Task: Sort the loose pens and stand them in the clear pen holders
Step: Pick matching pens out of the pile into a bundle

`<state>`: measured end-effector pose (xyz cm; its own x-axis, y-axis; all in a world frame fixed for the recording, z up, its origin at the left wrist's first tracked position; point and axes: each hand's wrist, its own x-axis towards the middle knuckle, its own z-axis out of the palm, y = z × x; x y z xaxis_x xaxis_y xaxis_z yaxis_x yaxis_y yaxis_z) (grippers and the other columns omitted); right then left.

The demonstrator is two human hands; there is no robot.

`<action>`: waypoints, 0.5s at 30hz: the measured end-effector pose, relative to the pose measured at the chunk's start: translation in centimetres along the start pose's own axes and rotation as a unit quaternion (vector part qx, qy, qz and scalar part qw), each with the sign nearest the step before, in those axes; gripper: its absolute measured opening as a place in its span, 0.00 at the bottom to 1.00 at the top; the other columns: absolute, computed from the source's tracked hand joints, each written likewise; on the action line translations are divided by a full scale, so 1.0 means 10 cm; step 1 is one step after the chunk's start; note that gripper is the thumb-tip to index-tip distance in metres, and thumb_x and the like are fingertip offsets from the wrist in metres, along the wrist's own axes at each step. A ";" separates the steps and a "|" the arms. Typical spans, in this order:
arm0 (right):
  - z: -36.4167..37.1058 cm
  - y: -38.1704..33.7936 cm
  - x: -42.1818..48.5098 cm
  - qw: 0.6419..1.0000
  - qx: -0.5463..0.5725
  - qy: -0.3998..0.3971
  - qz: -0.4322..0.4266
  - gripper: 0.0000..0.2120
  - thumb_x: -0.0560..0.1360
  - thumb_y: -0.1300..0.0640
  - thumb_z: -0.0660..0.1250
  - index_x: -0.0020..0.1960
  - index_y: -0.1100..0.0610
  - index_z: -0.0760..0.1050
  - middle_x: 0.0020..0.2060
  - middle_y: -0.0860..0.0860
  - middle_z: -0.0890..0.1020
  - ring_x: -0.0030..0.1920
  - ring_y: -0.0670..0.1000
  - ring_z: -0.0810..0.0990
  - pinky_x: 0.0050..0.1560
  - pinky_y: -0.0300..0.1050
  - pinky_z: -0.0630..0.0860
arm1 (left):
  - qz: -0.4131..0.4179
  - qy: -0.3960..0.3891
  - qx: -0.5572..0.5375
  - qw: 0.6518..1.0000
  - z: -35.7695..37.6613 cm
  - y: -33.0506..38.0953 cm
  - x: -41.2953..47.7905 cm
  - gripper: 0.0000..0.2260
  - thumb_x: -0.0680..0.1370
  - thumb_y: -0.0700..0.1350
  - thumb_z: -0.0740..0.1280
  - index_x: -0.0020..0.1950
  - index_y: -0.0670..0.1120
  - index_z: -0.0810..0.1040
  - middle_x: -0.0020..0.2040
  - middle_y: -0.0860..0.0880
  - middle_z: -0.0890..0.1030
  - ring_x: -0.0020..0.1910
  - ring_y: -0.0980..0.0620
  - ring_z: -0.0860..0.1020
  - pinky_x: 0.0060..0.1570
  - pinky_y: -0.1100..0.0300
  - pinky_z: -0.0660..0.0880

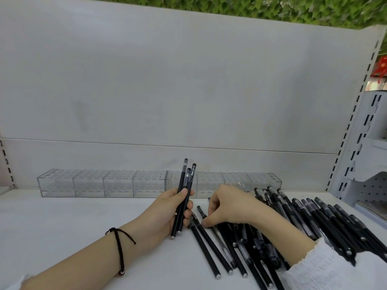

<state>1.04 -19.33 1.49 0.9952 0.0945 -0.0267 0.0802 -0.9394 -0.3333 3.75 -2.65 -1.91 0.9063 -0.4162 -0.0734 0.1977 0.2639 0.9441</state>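
Your sleeve covers some loose pens; left hand grips three pens, right hand curls onto the pile, grip hidden.

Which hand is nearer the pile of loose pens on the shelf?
Right. The right hand sits on the left edge of the pile, fingers curled over a pen. The left hand holds a bundle of pens upright just left of it.

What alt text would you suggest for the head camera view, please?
A person's left hand grips three black pens upright while the right hand pinches one pen from a loose pile on a white shelf. Clear holders stand in a row behind.
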 end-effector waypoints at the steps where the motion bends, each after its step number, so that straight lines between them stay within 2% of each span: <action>1: 0.01 -0.01 0.00 1.000 -0.015 0.006 -0.002 0.12 0.64 0.44 0.77 0.38 0.50 0.79 0.31 0.43 0.78 0.35 0.45 0.75 0.44 0.46 0.76 | 0.000 0.001 0.004 1.000 -0.01 0.00 0.00 0.08 0.83 0.44 0.59 0.53 0.40 0.74 0.30 0.48 0.74 0.25 0.53 0.70 0.24 0.62 0.69; 3: 0.02 -0.01 -0.01 1.000 -0.007 0.010 -0.013 0.12 0.64 0.46 0.77 0.39 0.50 0.76 0.31 0.43 0.76 0.34 0.44 0.73 0.42 0.45 0.73 | 0.001 0.007 0.012 1.000 -0.02 -0.01 0.01 0.08 0.83 0.44 0.59 0.53 0.40 0.74 0.30 0.48 0.74 0.25 0.53 0.70 0.24 0.61 0.69; 6: -0.01 -0.01 -0.04 0.997 0.067 0.014 -0.043 0.10 0.67 0.49 0.76 0.36 0.49 0.76 0.30 0.43 0.74 0.32 0.44 0.72 0.39 0.43 0.70 | 0.001 0.022 0.013 1.000 -0.04 -0.01 0.01 0.08 0.83 0.44 0.59 0.52 0.41 0.74 0.30 0.48 0.74 0.25 0.53 0.70 0.24 0.62 0.69; 8: 0.00 -0.06 -0.07 0.995 0.085 0.010 -0.046 0.13 0.67 0.44 0.76 0.34 0.52 0.78 0.27 0.44 0.74 0.30 0.43 0.71 0.37 0.41 0.69 | 0.000 0.030 0.011 0.999 -0.04 0.00 0.01 0.08 0.83 0.44 0.59 0.53 0.41 0.74 0.30 0.48 0.74 0.25 0.53 0.70 0.24 0.62 0.69; 11: 0.05 -0.18 -0.12 1.000 -0.013 -0.001 -0.026 0.19 0.63 0.34 0.74 0.33 0.51 0.77 0.25 0.43 0.74 0.30 0.42 0.72 0.37 0.42 0.69 | 0.006 0.041 0.008 0.999 -0.03 0.00 0.01 0.08 0.83 0.44 0.59 0.54 0.40 0.74 0.29 0.49 0.74 0.25 0.53 0.70 0.24 0.62 0.69; 15: 0.05 -0.25 -0.12 0.999 -0.044 -0.022 -0.008 0.17 0.64 0.38 0.75 0.37 0.50 0.78 0.29 0.43 0.76 0.34 0.44 0.74 0.42 0.43 0.72 | 0.032 0.073 0.008 0.997 -0.03 0.01 0.00 0.09 0.84 0.44 0.58 0.54 0.40 0.73 0.29 0.49 0.74 0.25 0.54 0.69 0.24 0.62 0.69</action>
<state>-0.35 -16.89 1.87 0.9906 0.1211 -0.0636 0.1017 -0.9630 -0.2494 3.92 -2.37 -1.88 0.9616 -0.2683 -0.0574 0.1325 0.2710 0.9534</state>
